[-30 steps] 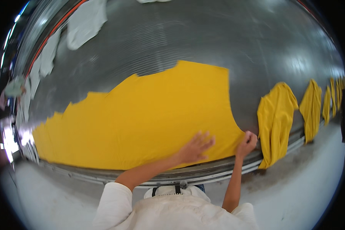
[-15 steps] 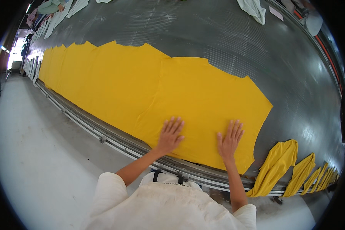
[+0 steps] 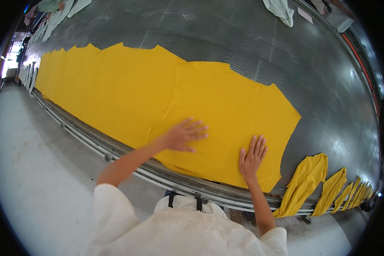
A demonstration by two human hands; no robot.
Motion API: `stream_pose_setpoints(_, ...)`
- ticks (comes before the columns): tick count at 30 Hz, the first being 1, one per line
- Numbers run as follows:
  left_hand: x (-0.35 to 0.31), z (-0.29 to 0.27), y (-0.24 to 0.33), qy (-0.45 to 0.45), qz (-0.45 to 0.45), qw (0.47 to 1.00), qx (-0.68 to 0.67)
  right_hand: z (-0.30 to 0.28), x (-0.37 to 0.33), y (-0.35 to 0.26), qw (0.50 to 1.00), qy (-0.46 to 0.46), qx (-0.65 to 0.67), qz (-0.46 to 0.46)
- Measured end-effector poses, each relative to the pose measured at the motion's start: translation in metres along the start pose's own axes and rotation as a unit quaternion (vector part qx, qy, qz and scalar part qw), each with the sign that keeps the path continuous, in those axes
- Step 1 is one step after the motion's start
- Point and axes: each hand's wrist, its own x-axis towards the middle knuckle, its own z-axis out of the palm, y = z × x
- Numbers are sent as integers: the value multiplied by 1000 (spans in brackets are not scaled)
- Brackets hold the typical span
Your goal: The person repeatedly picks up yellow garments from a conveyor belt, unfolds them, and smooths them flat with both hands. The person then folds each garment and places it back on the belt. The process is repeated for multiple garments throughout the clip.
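A yellow shirt-shaped fabric piece point(image 3: 213, 98) lies spread over the dark table, its lower edge along the near rail. My right hand point(image 3: 252, 158) rests flat on its right part, fingers together and stretched out. Over the left part of the same piece is my left hand point(image 3: 185, 135), slightly blurred, with its fingers spread; whether it touches the cloth I cannot tell. Neither hand holds anything. More yellow fabric pieces point(image 3: 102, 85) lie to the left in an overlapping row, their upper corners forming a jagged edge.
Several narrow yellow pieces point(image 3: 307, 183) hang over the near edge at right. A pale garment point(image 3: 280, 12) and a flat light card point(image 3: 305, 15) lie at the far side. Metal rails point(image 3: 102, 152) run along the near edge. At far left, a person's hand point(image 3: 61, 6) is near pale strips.
My left hand has turned, its fingers now spread and pointing right, and its forearm has swung out to the left. My right hand stays flat on the cloth.
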Motion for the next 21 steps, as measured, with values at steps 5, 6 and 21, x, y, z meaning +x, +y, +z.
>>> stream_pose_setpoints(5, 105, -80, -135, 78, -56, 983, 158, -5, 1, -3, 1000, 0, 2, 6)
stream_pose_setpoints(6, 116, -92, -162, 159, -208, 931, 253, -4, 2, -9, 1000, 2, 14, -5)
stream_pose_setpoints(21, 124, -90, -162, 63, -501, 846, 173, -8, 4, -4, 998, 4, 51, 26)
